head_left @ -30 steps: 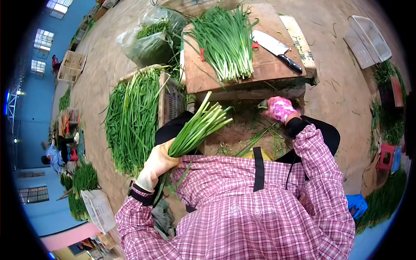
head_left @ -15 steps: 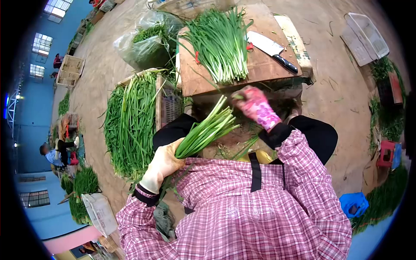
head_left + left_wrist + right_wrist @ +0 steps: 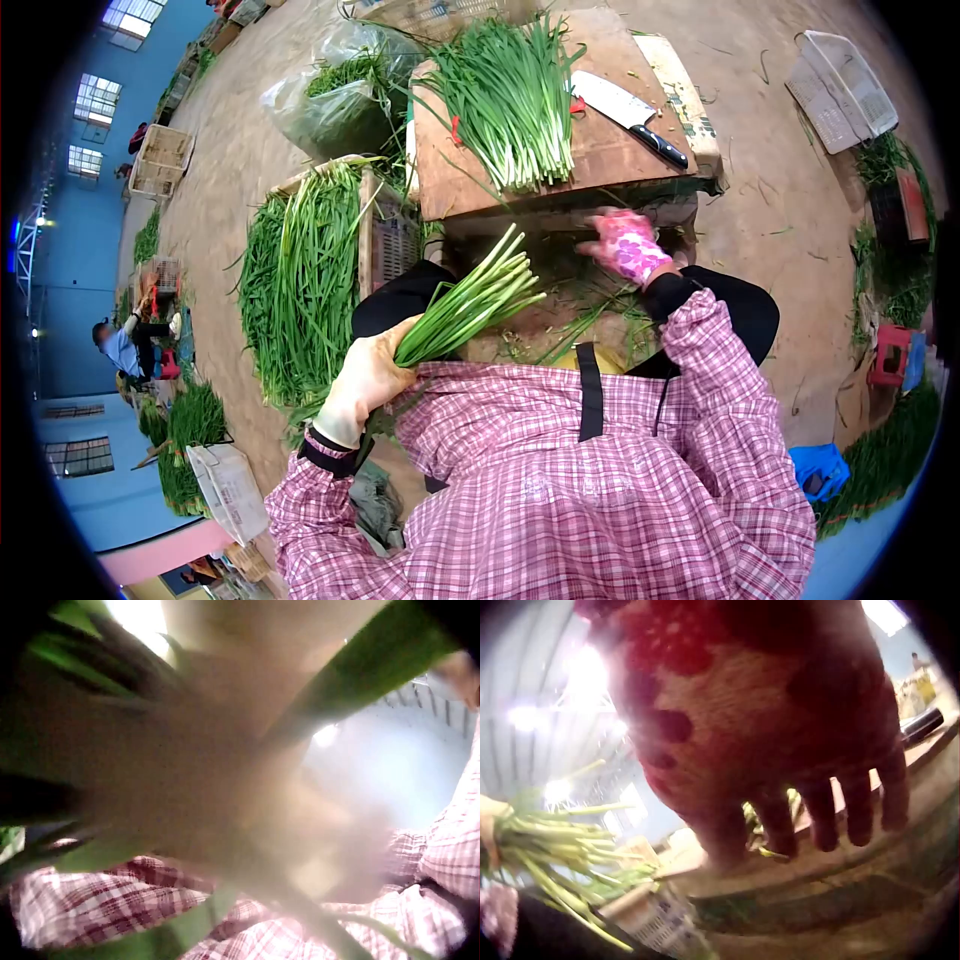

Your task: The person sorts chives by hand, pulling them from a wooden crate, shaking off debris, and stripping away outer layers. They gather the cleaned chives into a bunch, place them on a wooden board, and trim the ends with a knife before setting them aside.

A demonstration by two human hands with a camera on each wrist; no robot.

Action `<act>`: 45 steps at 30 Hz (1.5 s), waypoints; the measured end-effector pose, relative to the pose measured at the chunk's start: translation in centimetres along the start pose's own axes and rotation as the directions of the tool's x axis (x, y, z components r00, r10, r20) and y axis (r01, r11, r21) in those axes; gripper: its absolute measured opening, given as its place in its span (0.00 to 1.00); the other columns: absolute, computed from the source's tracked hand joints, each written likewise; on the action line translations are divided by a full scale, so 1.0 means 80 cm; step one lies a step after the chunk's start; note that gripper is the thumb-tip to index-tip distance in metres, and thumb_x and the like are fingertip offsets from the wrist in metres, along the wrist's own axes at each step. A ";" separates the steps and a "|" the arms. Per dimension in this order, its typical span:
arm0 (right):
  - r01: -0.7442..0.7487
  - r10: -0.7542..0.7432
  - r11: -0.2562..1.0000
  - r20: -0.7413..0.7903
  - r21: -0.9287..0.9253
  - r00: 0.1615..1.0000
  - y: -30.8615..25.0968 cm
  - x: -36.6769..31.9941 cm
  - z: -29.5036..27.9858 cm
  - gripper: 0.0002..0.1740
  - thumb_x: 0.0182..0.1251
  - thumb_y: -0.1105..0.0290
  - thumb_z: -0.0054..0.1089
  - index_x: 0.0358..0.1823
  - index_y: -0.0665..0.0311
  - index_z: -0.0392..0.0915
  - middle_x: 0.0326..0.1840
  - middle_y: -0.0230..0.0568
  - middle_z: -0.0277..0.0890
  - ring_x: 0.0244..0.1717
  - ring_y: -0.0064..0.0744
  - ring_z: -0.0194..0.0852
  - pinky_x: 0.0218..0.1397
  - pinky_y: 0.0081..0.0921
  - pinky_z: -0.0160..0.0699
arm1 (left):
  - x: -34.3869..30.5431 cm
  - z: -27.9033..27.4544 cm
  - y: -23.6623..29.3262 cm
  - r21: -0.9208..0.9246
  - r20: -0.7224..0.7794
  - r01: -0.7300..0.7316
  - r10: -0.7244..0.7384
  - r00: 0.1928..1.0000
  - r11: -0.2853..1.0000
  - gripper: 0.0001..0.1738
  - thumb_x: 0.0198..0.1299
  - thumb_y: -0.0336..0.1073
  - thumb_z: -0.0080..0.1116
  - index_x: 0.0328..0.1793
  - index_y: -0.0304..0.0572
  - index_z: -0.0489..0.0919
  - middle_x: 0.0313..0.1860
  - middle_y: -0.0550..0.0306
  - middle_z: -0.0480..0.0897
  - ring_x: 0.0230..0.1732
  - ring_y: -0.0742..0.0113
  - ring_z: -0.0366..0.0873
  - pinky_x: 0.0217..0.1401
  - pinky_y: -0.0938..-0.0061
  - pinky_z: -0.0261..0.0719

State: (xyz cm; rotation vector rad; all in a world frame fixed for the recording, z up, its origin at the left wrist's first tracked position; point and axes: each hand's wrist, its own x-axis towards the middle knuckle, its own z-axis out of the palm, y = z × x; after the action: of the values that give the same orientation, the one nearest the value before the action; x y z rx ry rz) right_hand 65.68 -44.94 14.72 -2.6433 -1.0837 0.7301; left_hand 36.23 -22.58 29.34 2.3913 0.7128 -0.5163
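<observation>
Nearest the body, the left hand [image 3: 365, 385], in a pale glove, grips a bunch of green stalks [image 3: 465, 310], its fingers closed round them and the pale ends fanning toward the counter [image 3: 440, 190]. The right hand [image 3: 630, 245], in a pink patterned glove, hangs just short of the counter's near edge, its grip wide, fingers spread. Half a second ago it was closer in, by the tips of the bunch; now it has swung away to the right, which I'd say leaves the stalks to the left hand alone.

Beyond, on the counter, a heap of stalks [image 3: 510, 110] lies with its pale ends toward the near edge, red ties [image 3: 577, 107] beside it; the knife [image 3: 600, 100] lies to its right, handle toward the near right corner. A crate [image 3: 395, 240] full of greens stands off the near left corner, a plastic bag [image 3: 335, 115] beyond it, beside the left edge. Far left, someone [image 3: 120, 350] sits.

The right fingers are blurred from above. At the right wrist, green bits show between them; I can't tell whether they're touched or simply behind. The left wrist's view is mostly smothered by glove and leaves, and the bunch's lower end is hidden.
</observation>
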 end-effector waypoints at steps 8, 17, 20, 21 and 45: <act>0.039 -0.174 0.520 0.061 0.853 0.983 -0.062 -0.004 0.021 0.15 0.60 0.68 0.71 0.46 0.67 0.85 0.34 0.36 0.86 0.35 0.27 0.81 0.42 0.27 0.80 | -0.012 0.018 -0.002 0.374 -0.162 -0.103 0.174 0.971 0.922 0.50 0.45 0.24 0.68 0.77 0.70 0.68 0.39 0.51 0.87 0.37 0.51 0.86 0.40 0.63 0.83; 0.187 -0.426 0.308 -0.041 0.933 0.904 -0.053 -0.003 0.044 0.15 0.60 0.68 0.72 0.48 0.63 0.88 0.41 0.37 0.87 0.43 0.27 0.83 0.51 0.27 0.80 | -0.015 0.017 0.010 0.461 -0.194 -0.161 0.276 0.942 0.873 0.48 0.45 0.21 0.66 0.76 0.64 0.71 0.44 0.52 0.88 0.41 0.55 0.87 0.43 0.67 0.84; 0.045 -0.108 0.353 -0.008 0.935 0.994 -0.009 0.013 0.055 0.13 0.63 0.69 0.70 0.48 0.66 0.86 0.38 0.34 0.86 0.26 0.20 0.78 0.32 0.21 0.80 | -0.026 0.003 0.002 0.168 -0.161 -0.080 0.108 0.981 0.982 0.44 0.47 0.19 0.63 0.74 0.59 0.74 0.47 0.51 0.88 0.44 0.65 0.88 0.48 0.73 0.84; 0.024 -0.010 0.253 -0.022 0.967 1.000 0.004 0.014 0.046 0.15 0.64 0.68 0.69 0.50 0.66 0.85 0.38 0.34 0.86 0.25 0.19 0.77 0.30 0.20 0.79 | -0.028 -0.002 0.001 0.036 -0.138 -0.034 0.038 0.990 0.999 0.42 0.47 0.19 0.62 0.73 0.57 0.75 0.48 0.50 0.88 0.45 0.69 0.88 0.50 0.76 0.83; 0.125 -0.177 0.469 -0.046 0.874 0.983 -0.005 -0.010 0.018 0.20 0.70 0.62 0.66 0.57 0.65 0.81 0.45 0.39 0.86 0.46 0.30 0.83 0.54 0.28 0.81 | -0.014 -0.003 -0.017 -0.842 0.400 0.355 0.029 0.916 0.406 0.33 0.53 0.25 0.70 0.68 0.32 0.73 0.50 0.48 0.87 0.31 0.69 0.84 0.33 0.77 0.84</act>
State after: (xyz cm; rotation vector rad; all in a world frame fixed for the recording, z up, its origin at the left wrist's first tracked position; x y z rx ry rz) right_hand 64.20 -45.27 13.92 -1.6035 -0.6385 0.9741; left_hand 34.57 -21.91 29.50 1.1304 0.7864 -0.4489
